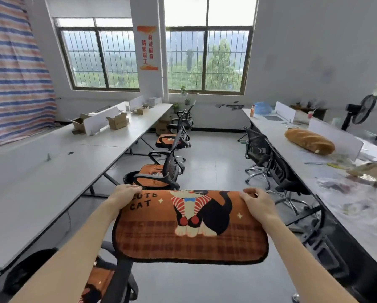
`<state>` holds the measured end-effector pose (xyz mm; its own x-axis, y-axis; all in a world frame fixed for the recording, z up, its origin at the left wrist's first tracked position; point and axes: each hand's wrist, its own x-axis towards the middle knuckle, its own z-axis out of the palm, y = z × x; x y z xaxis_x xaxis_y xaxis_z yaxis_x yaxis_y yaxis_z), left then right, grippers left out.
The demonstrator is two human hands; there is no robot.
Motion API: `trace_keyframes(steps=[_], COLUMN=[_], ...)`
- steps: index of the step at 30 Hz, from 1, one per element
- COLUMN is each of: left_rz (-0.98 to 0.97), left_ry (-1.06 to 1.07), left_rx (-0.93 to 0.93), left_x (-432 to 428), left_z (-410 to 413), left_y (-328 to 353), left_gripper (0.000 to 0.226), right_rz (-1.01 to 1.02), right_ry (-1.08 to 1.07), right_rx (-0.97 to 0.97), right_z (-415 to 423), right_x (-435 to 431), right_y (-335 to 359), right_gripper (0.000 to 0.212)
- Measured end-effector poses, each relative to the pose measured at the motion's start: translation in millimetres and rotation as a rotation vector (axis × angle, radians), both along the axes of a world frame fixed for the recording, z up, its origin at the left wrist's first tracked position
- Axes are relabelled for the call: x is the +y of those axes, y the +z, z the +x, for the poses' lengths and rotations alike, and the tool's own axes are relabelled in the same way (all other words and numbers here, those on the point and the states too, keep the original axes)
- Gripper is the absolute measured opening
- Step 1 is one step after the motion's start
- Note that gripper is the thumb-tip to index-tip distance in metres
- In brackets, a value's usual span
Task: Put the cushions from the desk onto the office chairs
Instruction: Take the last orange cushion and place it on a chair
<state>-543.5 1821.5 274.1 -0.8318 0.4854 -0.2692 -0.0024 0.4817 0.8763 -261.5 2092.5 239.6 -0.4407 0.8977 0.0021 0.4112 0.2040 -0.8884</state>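
Note:
An orange cushion (pixel 189 228) with a cat picture and the words "CUTE CAT" hangs flat in the aisle in front of me. My left hand (pixel 125 194) grips its far left corner and my right hand (pixel 256 201) grips its far right corner. On the left, three office chairs carry orange cushions: the nearest chair (pixel 109 278) below my left arm, a second chair (pixel 159 173), and a third chair (pixel 172 139) farther back. On the right, black mesh chairs (pixel 259 149) stand with no cushion that I can see.
A long white desk (pixel 52 171) runs along the left with cardboard boxes (pixel 117 121). The right desk (pixel 327 171) holds a bread-shaped pillow (pixel 309 141), bottles and clutter. A standing fan (pixel 361 110) is at the far right. The tiled aisle (pixel 213 154) lies between the rows.

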Motion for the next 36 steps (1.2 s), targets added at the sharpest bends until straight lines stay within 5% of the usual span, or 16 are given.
trace_keyframes(steps=[10,36], left_rz=[0.051,0.075], left_ry=[0.013,-0.010], left_rx=[-0.075,0.028], left_x=[201,778], left_z=[-174,-538], left_y=[-38,2], left_gripper=[0.021,0.027], right_rz=[0.003,0.047], right_ry=[0.020,-0.017], right_rx=[-0.006,0.046], right_z=[-169,-525], right_x=[208,774], right_y=[-10,9], right_gripper=[0.024,0.028])
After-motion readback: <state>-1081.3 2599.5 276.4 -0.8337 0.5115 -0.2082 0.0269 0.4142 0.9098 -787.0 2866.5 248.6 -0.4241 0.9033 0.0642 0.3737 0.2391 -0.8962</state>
